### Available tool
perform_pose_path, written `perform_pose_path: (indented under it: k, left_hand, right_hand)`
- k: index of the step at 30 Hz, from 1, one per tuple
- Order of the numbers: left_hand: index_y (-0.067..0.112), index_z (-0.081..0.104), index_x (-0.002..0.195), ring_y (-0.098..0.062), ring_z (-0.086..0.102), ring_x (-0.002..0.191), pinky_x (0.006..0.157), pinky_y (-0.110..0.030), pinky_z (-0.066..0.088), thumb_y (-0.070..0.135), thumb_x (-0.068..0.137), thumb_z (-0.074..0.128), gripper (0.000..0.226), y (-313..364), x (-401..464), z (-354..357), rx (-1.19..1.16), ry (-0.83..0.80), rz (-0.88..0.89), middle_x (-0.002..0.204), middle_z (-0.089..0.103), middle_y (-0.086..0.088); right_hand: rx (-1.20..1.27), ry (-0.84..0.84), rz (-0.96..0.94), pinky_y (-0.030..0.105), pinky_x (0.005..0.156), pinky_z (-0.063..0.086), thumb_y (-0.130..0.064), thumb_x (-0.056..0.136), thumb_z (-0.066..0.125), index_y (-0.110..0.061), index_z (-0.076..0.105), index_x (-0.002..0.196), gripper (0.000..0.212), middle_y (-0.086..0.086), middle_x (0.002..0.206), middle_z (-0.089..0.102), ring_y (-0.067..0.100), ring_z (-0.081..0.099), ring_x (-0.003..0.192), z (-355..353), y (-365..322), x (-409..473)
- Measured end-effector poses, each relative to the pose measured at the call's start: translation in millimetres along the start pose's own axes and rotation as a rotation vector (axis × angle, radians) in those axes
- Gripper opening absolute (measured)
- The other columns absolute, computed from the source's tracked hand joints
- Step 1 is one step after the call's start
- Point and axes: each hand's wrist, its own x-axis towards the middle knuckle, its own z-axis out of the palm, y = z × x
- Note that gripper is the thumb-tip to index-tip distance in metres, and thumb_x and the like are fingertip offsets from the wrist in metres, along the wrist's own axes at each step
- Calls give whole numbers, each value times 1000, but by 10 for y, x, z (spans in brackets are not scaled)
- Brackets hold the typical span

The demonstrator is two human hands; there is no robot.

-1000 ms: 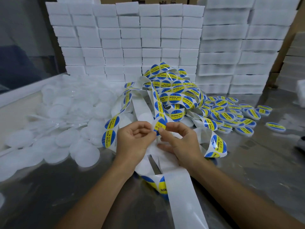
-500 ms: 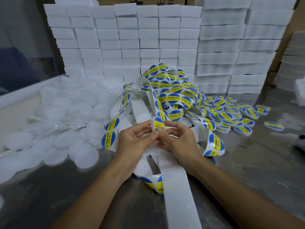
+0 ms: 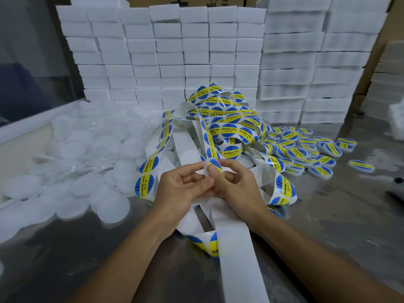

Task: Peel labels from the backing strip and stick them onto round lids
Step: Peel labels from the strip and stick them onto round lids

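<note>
Dim, cool overhead light. Soft glare on the metal surface [image 3: 328, 226]. Wide-angle bowing at edges; left pile of lids [image 3: 72, 167] blurred, possibly by motion.

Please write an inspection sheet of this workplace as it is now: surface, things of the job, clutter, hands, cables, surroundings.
Surface: grey reflective table.
Job's things: blank white lids heaped at left; labelled lids spread at right; tangled backing strip with blue-yellow labels in the middle.
Clutter: peeled bare strip trailing toward the camera.
Hands: left hand holds the strip; right hand pinches one label at the strip's edge.
Cables: nothing seen.
Surroundings: stacked white foam blocks behind, cardboard boxes above them, a dark object at the right edge, unclear what.
</note>
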Motion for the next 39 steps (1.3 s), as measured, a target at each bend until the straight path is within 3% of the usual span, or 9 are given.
perform_pose_path:
  k: [3, 7, 13, 17, 21, 24, 30, 34, 39]
  left_hand:
    - [9, 71, 108, -33, 74, 80, 68, -28, 59, -10, 80, 67, 34, -8, -17, 4, -3, -30, -8, 72, 71, -13]
    - [5, 69, 113, -33, 74, 81, 68, -27, 59, -11, 82, 65, 35, 1, -18, 18, 4, -43, -13, 75, 72, -15]
    - [17, 70, 106, -25, 74, 75, 66, -23, 58, -13, 84, 62, 38, 7, -26, 35, 76, -68, 23, 65, 69, -4]
    - [20, 72, 100, -25, 74, 75, 64, -21, 58, -12, 84, 62, 37, 1, -30, 22, 91, -81, 6, 71, 72, -6]
    - [23, 73, 91, -20, 74, 68, 59, -21, 57, -8, 89, 60, 34, -8, 11, 34, 129, 76, 30, 71, 75, 0]
    - [17, 75, 90, -22, 74, 68, 56, -24, 57, -1, 90, 62, 22, -19, 60, -2, 155, 241, 32, 77, 76, -1]
    - [12, 76, 82, -27, 73, 72, 57, -43, 60, 11, 82, 75, 1, -36, 60, -32, 140, 332, -18, 76, 74, -7]
    - [18, 77, 83, -27, 74, 80, 64, -44, 61, 9, 85, 72, 10, -48, 63, -11, 158, 298, -13, 83, 76, -7]
    - [28, 75, 91, -21, 71, 84, 70, -35, 60, -5, 76, 65, 37, -93, 86, -2, 175, 282, -22, 92, 71, -6]
  right_hand:
    - [-42, 35, -9, 31, 60, 59, -31, 94, 62, -10, 66, 98, 22, 9, 73, 74, 22, 72, 67, -16, -1, 19]
    - [-60, 55, 6, 22, 54, 53, -24, 101, 52, -3, 64, 96, 25, 4, 73, 73, 13, 69, 64, -45, 30, 37]
    - [-17, 14, 28, 43, 72, 61, -54, 73, 70, -3, 60, 96, 56, 15, 74, 73, 27, 72, 70, -22, -1, 11]
    - [1, 76, 32, 57, 82, 55, -49, 83, 61, -1, 62, 84, 48, 25, 84, 71, 38, 68, 79, -52, 26, 50]
    - [19, 22, 16, 43, 77, 59, -19, 99, 56, -4, 64, 101, 17, 19, 88, 75, 30, 73, 78, -57, 59, 54]
    - [-42, -87, -43, 40, 79, 59, -3, 90, 68, -15, 61, 120, 33, 19, 88, 76, 35, 74, 83, -34, 53, 24]
    - [-31, -124, -31, 45, 78, 61, -7, 88, 70, -6, 60, 111, 25, 23, 86, 75, 40, 73, 81, -4, -3, -8]
    - [7, -61, -36, 23, 56, 56, -12, 97, 57, 0, 60, 103, 14, 11, 76, 76, 24, 74, 66, -2, -6, 1]
    - [73, 0, 12, 35, 70, 62, -7, 96, 59, -6, 57, 116, 20, 15, 86, 76, 31, 75, 74, -28, 25, 18]
